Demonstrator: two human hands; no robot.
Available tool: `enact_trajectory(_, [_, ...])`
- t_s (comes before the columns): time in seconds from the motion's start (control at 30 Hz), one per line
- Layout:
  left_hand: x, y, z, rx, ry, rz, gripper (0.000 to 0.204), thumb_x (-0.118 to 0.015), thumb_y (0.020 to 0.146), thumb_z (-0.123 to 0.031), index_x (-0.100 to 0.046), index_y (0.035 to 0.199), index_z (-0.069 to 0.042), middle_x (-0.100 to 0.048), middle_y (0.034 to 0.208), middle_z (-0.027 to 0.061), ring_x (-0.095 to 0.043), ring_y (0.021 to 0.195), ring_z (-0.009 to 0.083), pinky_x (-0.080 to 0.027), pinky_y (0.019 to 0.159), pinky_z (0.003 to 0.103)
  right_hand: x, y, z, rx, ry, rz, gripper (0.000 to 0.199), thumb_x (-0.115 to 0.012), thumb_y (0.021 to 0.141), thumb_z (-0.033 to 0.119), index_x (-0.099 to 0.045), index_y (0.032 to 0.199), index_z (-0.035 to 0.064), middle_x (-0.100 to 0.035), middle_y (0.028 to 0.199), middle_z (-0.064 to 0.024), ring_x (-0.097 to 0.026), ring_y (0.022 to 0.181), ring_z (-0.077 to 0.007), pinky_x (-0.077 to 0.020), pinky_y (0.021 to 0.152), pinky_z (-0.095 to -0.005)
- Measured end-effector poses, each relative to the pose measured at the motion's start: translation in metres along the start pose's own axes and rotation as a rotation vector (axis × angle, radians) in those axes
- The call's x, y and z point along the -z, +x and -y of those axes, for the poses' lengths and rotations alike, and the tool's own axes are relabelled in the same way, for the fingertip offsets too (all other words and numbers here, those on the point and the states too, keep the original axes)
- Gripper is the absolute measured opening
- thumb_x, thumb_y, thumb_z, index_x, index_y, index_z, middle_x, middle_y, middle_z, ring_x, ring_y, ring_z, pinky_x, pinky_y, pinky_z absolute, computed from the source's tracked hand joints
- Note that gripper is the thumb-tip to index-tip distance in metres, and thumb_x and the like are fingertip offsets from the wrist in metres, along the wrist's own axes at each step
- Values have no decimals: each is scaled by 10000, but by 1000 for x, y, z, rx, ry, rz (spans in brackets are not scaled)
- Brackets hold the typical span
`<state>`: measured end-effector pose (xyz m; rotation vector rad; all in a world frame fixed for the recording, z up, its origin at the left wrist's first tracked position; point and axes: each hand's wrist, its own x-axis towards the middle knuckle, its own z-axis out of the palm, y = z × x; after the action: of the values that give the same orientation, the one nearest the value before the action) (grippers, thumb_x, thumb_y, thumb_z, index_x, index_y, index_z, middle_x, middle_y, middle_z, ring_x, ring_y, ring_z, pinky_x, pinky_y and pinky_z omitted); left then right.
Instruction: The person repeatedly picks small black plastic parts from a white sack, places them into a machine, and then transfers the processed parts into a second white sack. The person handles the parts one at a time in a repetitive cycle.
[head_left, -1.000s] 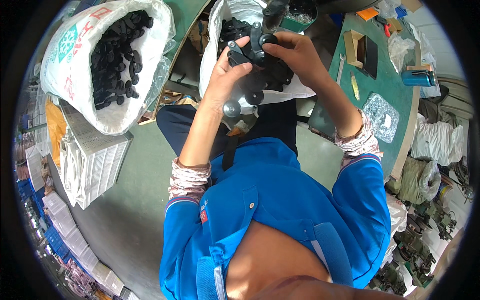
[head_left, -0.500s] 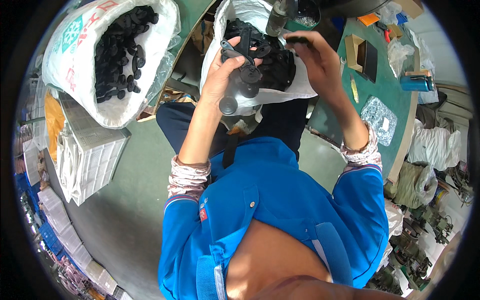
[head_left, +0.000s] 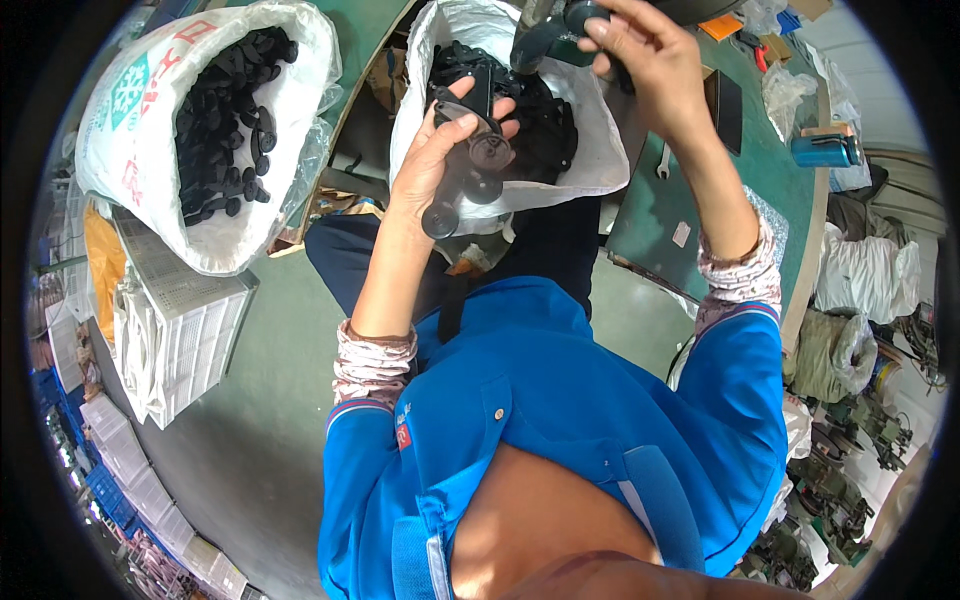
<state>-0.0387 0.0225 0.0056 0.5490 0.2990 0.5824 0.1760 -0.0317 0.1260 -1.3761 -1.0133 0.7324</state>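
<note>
My left hand is closed around several black plastic pieces with round, disc-like ends. Some of these hang below the fingers, blurred by motion. The hand is over the near side of a white sack full of similar black pieces. Farther up and to the right, my right hand pinches one black round-ended piece between thumb and fingers. That piece is right beside a dark machine part above the sack's far edge; whether they touch I cannot tell.
On the left stands another white sack holding more black pieces, with a white perforated crate below it. The green table at right bears a wrench, a black box, a plastic bag and a blue bottle.
My right hand has moved up and away, beside the machine part, with a black piece in its fingers. My left hand still grips its black pieces, which swing slightly. The whole view has shifted a little.
</note>
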Motion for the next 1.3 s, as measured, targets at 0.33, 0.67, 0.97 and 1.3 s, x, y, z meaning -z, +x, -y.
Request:
enact_trajectory(0.33, [1,14,4,-216,-161,-137,490,-605,889,-35,-349,1300,-111,-571,1148,219,-610,1045,357,-541,845,556,-2,58,27,-178,-44,54,189,-554,921,108,-627,857,-54,-633,643,-97,-508,382,-124,-411,362,-253])
enact_trajectory(0.67, [0,28,1,-436,-151,-240,496,-603,890,-34,-309,1285,-92,-566,1127,237,-585,1075,385,-530,894,551,-6,46,-4,-250,206,60,234,-538,928,79,-563,1130,-37,-653,765,-75,-554,464,-88,-431,390,-204])
enact_trajectory(0.97, [-7,29,8,-532,-48,-325,474,-583,903,-44,-294,1276,-93,-576,1113,224,-588,1068,375,-522,895,553,-63,-106,-93,-400,223,227,245,-640,881,181,-564,1059,30,-641,949,-74,-626,805,-128,-497,639,-249])
enact_trajectory(1.3, [-12,30,6,-503,-202,-327,393,-557,906,-7,-367,1250,-32,-541,1148,243,-563,1106,375,-517,916,549,-25,-91,-98,-39,309,-140,258,-608,832,-22,-577,1083,31,-645,993,-100,-589,929,-151,-490,807,-286])
